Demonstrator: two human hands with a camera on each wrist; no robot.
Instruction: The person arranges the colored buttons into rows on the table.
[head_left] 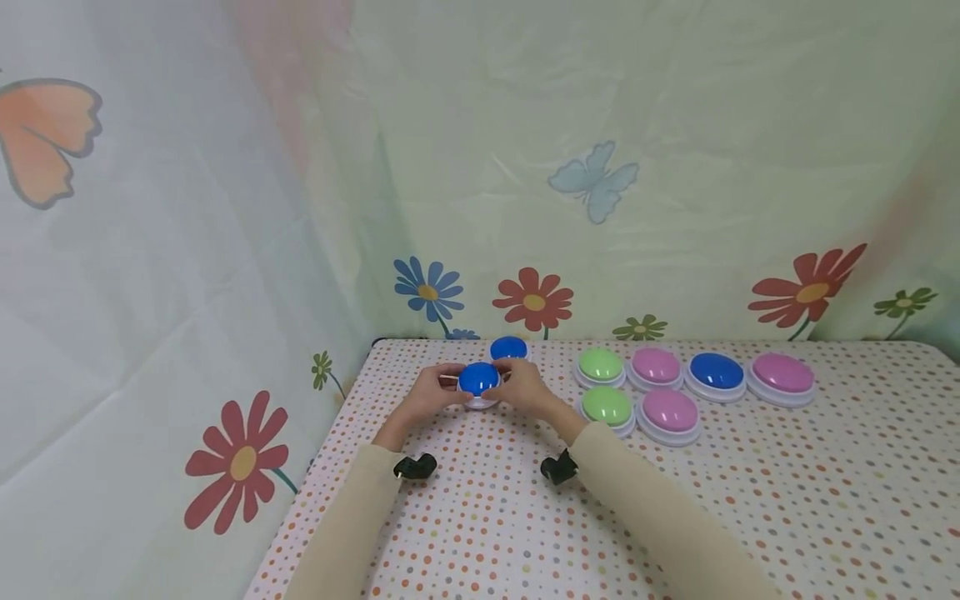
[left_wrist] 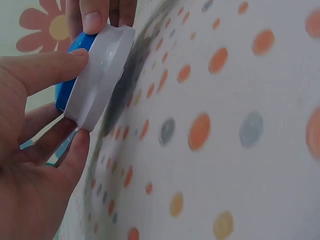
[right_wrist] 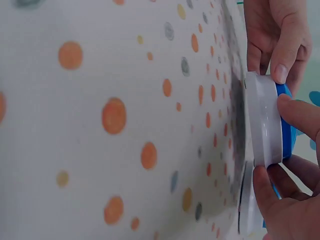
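Near the table's (head_left: 750,517) far left corner, left hand (head_left: 429,395) and right hand (head_left: 525,387) both pinch the blue dome button (head_left: 478,379) between them, lifted just clear.

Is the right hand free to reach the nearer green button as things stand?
Probably not yet: the right hand and the left hand both grip the blue button. The green button lies unblocked beside it.

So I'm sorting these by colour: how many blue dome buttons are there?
3. One blue button is gripped by the left hand and right hand; a second sits on the table just behind it; a third lies between two pink ones. None seems hidden.
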